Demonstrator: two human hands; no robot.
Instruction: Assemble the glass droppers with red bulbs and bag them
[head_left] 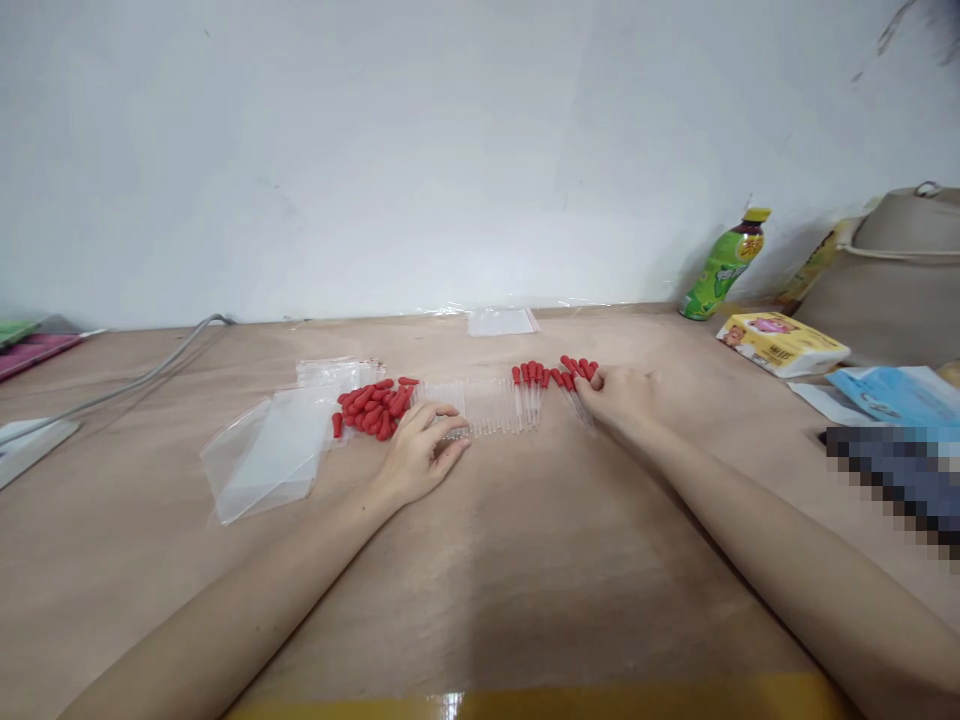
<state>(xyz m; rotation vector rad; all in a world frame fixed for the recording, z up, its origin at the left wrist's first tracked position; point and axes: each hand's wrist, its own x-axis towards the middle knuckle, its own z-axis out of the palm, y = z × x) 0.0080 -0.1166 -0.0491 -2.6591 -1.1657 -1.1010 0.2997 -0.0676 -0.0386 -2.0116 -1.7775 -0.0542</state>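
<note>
A row of thin clear glass tubes [491, 405] lies on the brown table. My left hand [426, 448] rests over the row's left end with its fingers apart. Just beyond that hand is a pile of loose red rubber caps [373, 408]. At the row's right end, several tubes wear red caps [531, 374]. More red-capped tubes [574, 375] lie slanted farther right, beside my right hand [611, 392]. Its fingers are pressed together at these capped tubes; what they hold, if anything, is too small to make out.
Clear plastic bags [274, 450] lie left of the caps, and another bag [502, 321] is near the wall. At right stand a green bottle [724, 270], a yellow tissue pack [784, 343] and a grey bag [892, 280]. A cable [161, 370] crosses the left side.
</note>
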